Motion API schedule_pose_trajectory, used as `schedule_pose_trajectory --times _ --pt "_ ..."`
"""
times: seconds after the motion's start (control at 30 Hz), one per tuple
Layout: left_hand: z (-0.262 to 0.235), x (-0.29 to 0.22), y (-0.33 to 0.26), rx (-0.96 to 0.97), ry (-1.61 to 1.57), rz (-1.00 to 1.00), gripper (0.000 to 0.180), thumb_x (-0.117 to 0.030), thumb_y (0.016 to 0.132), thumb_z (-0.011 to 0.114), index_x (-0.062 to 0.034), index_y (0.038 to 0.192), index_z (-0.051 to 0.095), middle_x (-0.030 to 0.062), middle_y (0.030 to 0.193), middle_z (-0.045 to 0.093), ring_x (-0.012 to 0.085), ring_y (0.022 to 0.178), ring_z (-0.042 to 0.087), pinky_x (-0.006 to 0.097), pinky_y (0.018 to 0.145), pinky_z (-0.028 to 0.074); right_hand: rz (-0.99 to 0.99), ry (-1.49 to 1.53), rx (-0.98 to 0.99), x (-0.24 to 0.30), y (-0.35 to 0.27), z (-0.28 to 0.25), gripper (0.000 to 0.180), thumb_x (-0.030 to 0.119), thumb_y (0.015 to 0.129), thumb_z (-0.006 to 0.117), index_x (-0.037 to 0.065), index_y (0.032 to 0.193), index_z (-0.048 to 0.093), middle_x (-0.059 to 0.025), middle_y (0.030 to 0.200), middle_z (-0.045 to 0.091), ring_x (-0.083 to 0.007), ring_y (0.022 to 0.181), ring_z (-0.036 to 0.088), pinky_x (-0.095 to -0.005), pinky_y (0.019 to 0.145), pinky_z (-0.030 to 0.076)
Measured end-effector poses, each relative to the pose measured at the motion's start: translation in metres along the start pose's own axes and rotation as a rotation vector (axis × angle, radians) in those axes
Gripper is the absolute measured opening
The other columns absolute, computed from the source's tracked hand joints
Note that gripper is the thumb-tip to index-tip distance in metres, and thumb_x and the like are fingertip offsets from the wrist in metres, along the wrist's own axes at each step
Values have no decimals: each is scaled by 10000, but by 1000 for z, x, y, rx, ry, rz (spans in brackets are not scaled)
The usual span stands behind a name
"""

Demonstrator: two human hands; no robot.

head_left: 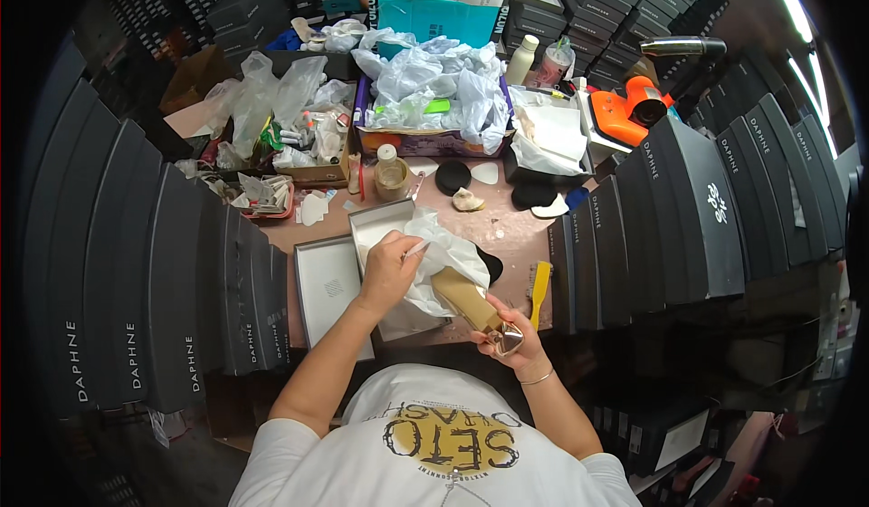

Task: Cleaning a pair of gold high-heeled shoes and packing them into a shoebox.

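Note:
My left hand is closed in a pinch on the edge of a sheet of white tissue paper, above an open grey shoe box. In my right hand is a shoe with a shiny, bronze-coloured end turned toward me. A flat tan piece stretches from the shoe up to the tissue; whether it is part of the shoe, I cannot tell. The tissue covers its far end. Left of the box lies a grey box lid, its pale inside facing up.
A yellow-handled brush lies right of my right hand. Beyond are a jar, black round pads, and a carton of crumpled plastic bags. Stacked dark shoe boxes wall the left; more boxes stand at right, near an orange tool.

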State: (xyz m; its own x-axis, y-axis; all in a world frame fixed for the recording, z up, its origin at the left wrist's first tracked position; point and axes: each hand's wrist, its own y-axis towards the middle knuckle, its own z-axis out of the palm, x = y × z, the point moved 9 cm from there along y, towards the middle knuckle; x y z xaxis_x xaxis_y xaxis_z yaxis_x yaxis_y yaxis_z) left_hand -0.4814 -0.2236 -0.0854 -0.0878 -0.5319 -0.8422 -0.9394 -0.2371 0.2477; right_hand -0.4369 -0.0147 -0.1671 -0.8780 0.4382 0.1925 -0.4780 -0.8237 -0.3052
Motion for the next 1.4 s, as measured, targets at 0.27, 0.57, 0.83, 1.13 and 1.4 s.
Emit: schedule_pose_trajectory --times 0.27,0.57,0.83,1.13,1.4 --pt "14 -75 -40 62 -110 188 268 -15 744 650 -15 1011 669 127 1028 606 245 806 631 294 667 504 -87 52 -25 -1 7 8 533 214 889 514 82 1382 356 -119 1245 493 -258 933 560 -320 702 515" --pt "30 -124 -64 74 -235 588 391 46 664 676 -18 1047 630 109 1041 608 258 782 644 312 631 537 -422 -108 165 37 25 26 452 236 986 375 38 1391 341 -124 1400 416 -248 1256 436 -375 1075 347" --pt "77 -105 -114 587 -135 542 368 -182 800 705 -21 1111 595 139 1196 559 265 750 652 317 612 538 -599 -973 -296 35 15 -17 502 221 922 530 45 1369 388 -108 1351 460 -233 1191 487 -354 1054 368" --pt "54 119 -53 116 -1152 -630 860 -330 884 647 -39 1472 90 173 1382 399 244 1249 447 424 980 416 -416 -791 -267 12 12 -14 589 125 850 659 41 1364 384 -94 1318 471 -210 1174 477 -317 1030 379" --pt "65 23 -104 366 -1180 -680 710 -355 936 565 -61 1459 186 101 1336 461 216 1176 506 394 954 439 -872 -2209 -386 9 24 55 576 220 822 640 54 1339 445 -151 1318 483 -276 1186 481 -364 979 413"
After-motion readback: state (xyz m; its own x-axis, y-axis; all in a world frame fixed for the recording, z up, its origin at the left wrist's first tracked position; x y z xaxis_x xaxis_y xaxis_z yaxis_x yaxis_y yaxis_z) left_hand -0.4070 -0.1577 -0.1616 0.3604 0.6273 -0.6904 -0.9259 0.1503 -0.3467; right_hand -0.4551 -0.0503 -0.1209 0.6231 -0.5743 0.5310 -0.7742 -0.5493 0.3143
